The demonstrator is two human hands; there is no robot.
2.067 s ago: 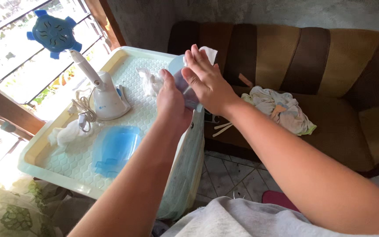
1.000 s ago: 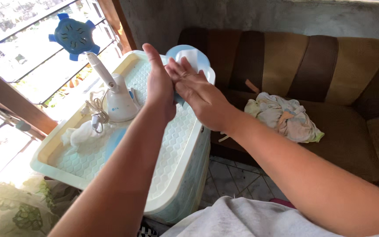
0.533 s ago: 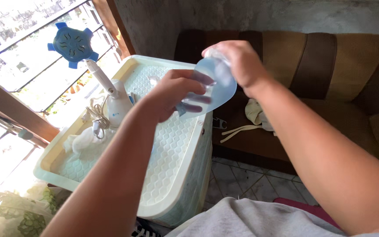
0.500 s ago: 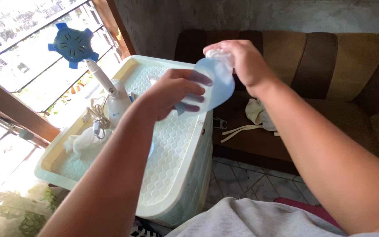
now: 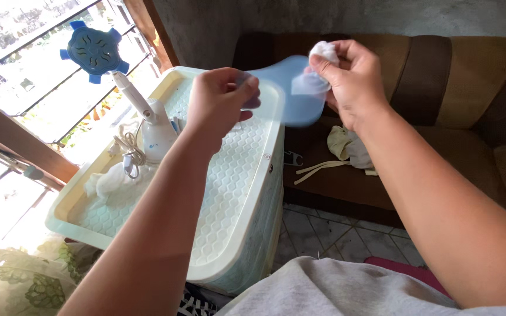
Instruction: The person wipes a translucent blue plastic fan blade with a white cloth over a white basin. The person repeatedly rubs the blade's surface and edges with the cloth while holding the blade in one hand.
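Both hands held the blue cover (image 5: 291, 93) up over the tray (image 5: 229, 169): left hand (image 5: 221, 99) pinched its edge, right hand (image 5: 352, 79) clenched a white wipe (image 5: 321, 58) against it. Half a second earlier it hung steeper; now flatter, wipe near its rim.

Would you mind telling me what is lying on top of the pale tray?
On the tray stand a small blue-headed fan, its coiled cord and a crumpled white cloth. The left forearm covers part of its surface.

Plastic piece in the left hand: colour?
Translucent light blue plastic piece, clearest in the head view.
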